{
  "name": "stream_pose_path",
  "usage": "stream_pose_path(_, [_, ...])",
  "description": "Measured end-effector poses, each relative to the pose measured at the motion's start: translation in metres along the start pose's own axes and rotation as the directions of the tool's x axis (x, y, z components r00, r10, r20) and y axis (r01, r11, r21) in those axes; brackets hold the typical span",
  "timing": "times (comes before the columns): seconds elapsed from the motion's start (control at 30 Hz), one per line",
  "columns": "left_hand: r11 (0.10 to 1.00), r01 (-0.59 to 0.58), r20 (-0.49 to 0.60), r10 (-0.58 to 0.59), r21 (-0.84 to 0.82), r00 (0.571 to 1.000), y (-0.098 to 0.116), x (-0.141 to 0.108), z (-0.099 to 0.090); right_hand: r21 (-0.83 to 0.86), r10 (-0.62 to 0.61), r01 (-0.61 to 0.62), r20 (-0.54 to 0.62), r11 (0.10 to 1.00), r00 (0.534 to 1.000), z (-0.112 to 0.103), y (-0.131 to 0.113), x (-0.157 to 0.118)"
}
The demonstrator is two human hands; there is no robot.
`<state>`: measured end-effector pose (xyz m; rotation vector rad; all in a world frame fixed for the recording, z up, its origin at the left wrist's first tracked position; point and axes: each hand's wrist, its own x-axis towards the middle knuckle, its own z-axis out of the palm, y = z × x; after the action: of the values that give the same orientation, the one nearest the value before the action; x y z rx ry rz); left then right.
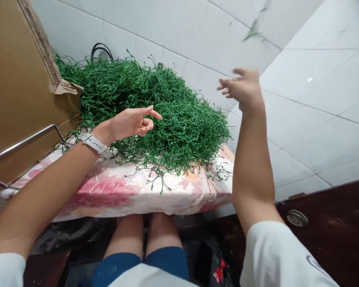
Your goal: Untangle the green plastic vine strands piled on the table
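A large tangled heap of thin green stems [185, 123] lies on a floral cloth [104, 191] against the tiled wall. My left hand [134, 122], with a white watch band [95, 145] at the wrist, is over the left-middle part of the heap. Its thumb and index finger are apart, the other fingers are curled, and nothing shows between them. Raised to the right of the heap, in front of the wall, my right hand [242, 85] is slightly blurred, with its fingers apart and nothing in it. Above it a small blurred green piece [253, 34] is in the air.
A cardboard box [18, 79] stands at the left, with a metal rod [24, 142] beside it. Behind the heap a black cable loop [101, 50] sticks up. White tiles [311, 103] cover the right side, above a dark wooden piece [332, 223]. A red item [219, 271] lies below.
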<state>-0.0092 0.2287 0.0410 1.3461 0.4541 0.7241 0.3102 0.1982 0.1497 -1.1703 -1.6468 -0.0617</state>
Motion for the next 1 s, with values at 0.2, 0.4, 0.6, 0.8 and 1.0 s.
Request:
stream_pose_path(0.2, [0.994,-0.051,0.105,0.041,0.099,0.994,0.004,-0.003,-0.002,0.009,0.136,-0.137,0.017,0.991,0.991,0.024,0.023,-0.041])
stream_pose_path(0.4, [0.976,-0.182,-0.049,0.189,0.119,0.981,0.003,0.001,-0.004,0.222,0.219,-0.248,0.147,0.943,0.965,0.033,0.002,-0.155])
stream_pose_path(0.6, [0.841,-0.249,-0.209,0.385,0.480,0.899,0.007,0.004,-0.015,0.637,0.130,-0.693,0.698,0.337,0.704,0.050,-0.040,-0.334])
stream_pose_path(0.8, [0.584,-0.092,-0.052,0.224,0.807,0.973,0.015,-0.008,-0.055,0.065,0.192,-0.821,0.959,0.568,0.208,0.133,-0.079,-0.479])
stream_pose_path(1.0, [0.620,0.121,-0.049,-0.131,0.775,0.990,0.005,-0.007,-0.087,0.028,-0.005,-0.122,0.982,0.992,0.186,0.234,-0.099,-0.464])
